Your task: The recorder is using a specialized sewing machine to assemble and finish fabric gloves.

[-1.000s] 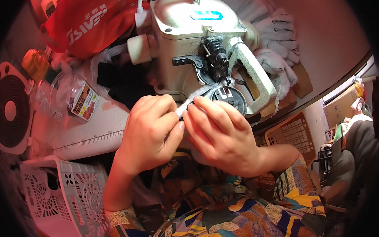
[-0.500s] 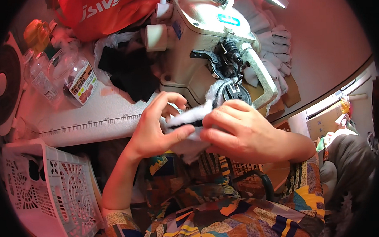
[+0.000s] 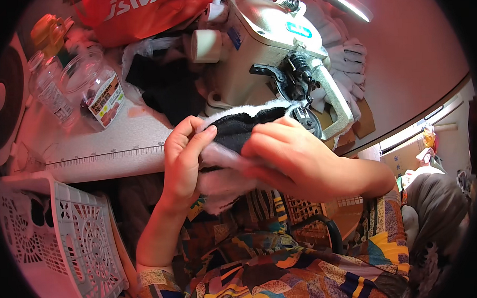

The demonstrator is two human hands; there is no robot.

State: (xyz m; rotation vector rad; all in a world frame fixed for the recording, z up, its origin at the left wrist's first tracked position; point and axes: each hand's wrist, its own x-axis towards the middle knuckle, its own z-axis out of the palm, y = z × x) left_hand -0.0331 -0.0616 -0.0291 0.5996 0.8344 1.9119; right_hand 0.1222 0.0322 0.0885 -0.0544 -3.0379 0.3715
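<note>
Bare left hand (image 3: pixel 183 157) pinched fluffy white, black-lined fabric (image 3: pixel 235 129) by its left edge.
It seemed light, soft, best held edge-first; bare right hand (image 3: pixel 296 156) blurred, grip unclear.

Table (image 3: pixel 409 72): pale top, reddish at the right, crossing the upper frame; a measuring scale (image 3: pixel 112 152) runs along its front edge, left of centre.
Machine (image 3: pixel 256 54): stands upper centre.
Gloves (image 3: pixel 351 63): pale heap just right of the machine, partly over brown cardboard (image 3: pixel 365 123).
Black cloth (image 3: pixel 160 83): crumpled, left of the machine, beside a clear bag (image 3: pixel 145 47).
Jar (image 3: pixel 108 101): clear, labelled, upper left.
Bottle (image 3: pixel 52 92): clear, just left of the jar.
Red bag (image 3: pixel 139 18): top left; its base is hidden.
</note>
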